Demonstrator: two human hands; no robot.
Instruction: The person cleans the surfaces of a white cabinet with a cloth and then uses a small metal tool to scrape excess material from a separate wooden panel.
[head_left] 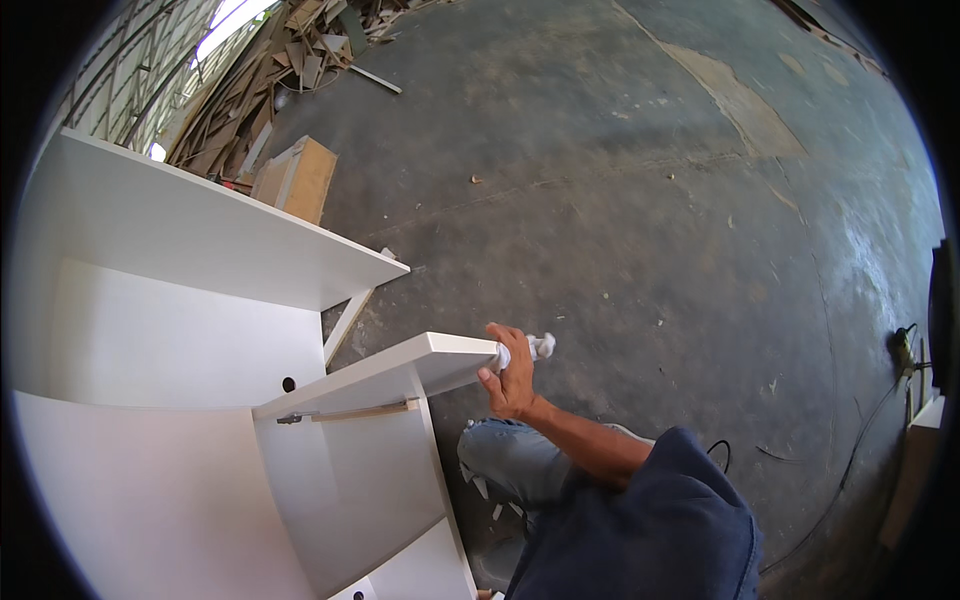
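My left hand is out of view. My right hand [514, 372], fingers partly curled, holds a white wad [542, 347] (cloth or paper, I can't tell) at the end of a white panel [452, 364], covering the wad's middle. The white cabinet [150, 480] is cut off at left; floor [650, 270] stretches beyond the panel.

White panel [452, 366], crumpled white cloth [542, 347] at edge

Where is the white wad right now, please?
In the head view, just right of centre, the white wad is in the right hand, beside the white panel.
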